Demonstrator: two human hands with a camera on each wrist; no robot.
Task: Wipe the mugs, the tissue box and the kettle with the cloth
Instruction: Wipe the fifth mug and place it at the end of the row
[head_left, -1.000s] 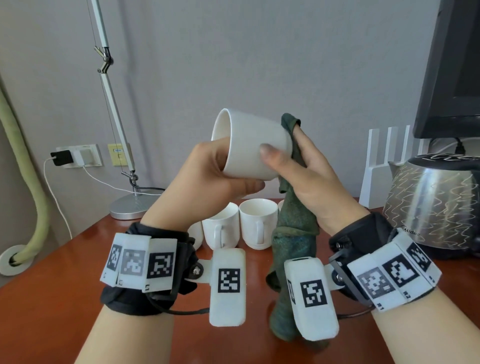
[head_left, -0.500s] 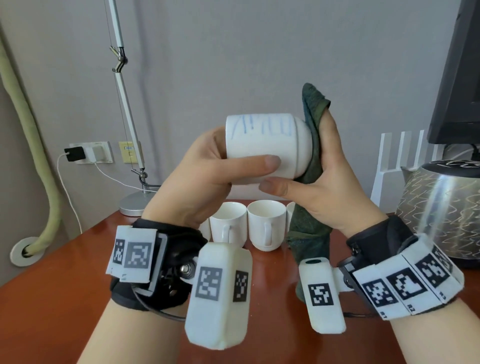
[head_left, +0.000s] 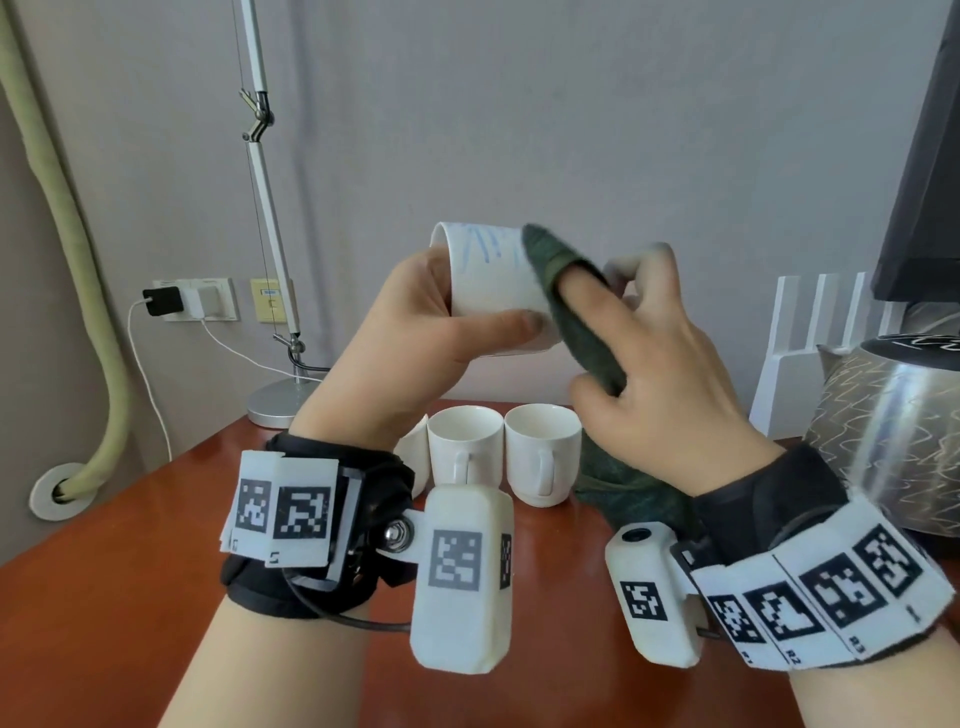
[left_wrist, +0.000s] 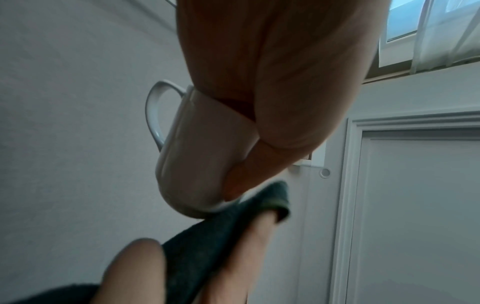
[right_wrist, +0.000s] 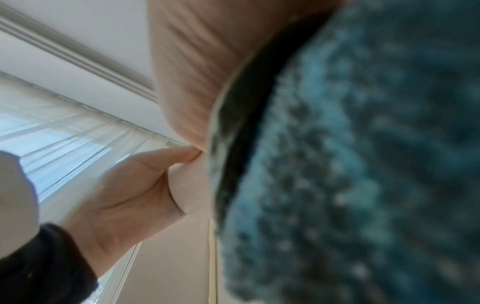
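Note:
My left hand (head_left: 415, 332) grips a white mug (head_left: 493, 291) on its side in the air, mouth to the left, blue scribbles on its upper wall. My right hand (head_left: 639, 353) holds the dark green cloth (head_left: 576, 322) against the mug's base end, fingers spread over it; the rest of the cloth hangs down to the table. In the left wrist view the mug (left_wrist: 197, 152) shows its handle at the left and the cloth (left_wrist: 221, 236) lies against its base. The right wrist view is filled by blurred cloth (right_wrist: 350, 164). The patterned steel kettle (head_left: 893, 447) stands at the right. No tissue box shows.
Two upright white mugs (head_left: 465, 447) (head_left: 540, 452) stand on the red-brown table (head_left: 130, 545), with part of a third behind my left wrist. A desk lamp base (head_left: 280, 400) sits at the back left. A white rack (head_left: 821, 332) and a dark monitor (head_left: 930, 156) are at the right.
My right hand has swung the cloth from the mug's base round onto its upper side. The left hand has turned the mug, so the blue scribbles face up.

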